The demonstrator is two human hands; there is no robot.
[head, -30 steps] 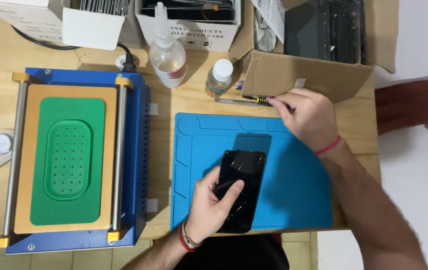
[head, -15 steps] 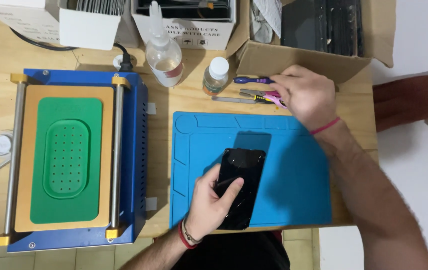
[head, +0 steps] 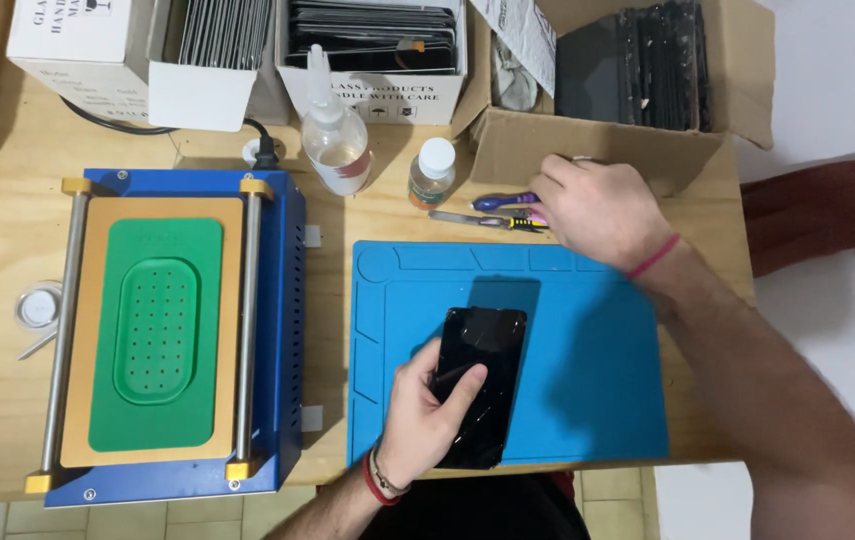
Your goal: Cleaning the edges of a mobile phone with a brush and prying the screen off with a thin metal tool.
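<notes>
**Right hand settles over the tools**

Since a moment ago the right hand (head: 598,212) has drawn in over the small tools (head: 503,210) at 12 o'clock — grip hidden, cannot tell. Left hand (head: 428,410) presses flat on the cracked black phone (head: 483,375) — lying on the blue mat (head: 588,380).

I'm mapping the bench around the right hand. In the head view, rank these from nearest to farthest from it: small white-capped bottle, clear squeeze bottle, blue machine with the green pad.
1. Small white-capped bottle, just left of the right hand.
2. Clear squeeze bottle, further left, at the table's back.
3. Blue machine with the green pad, far left side.
</notes>
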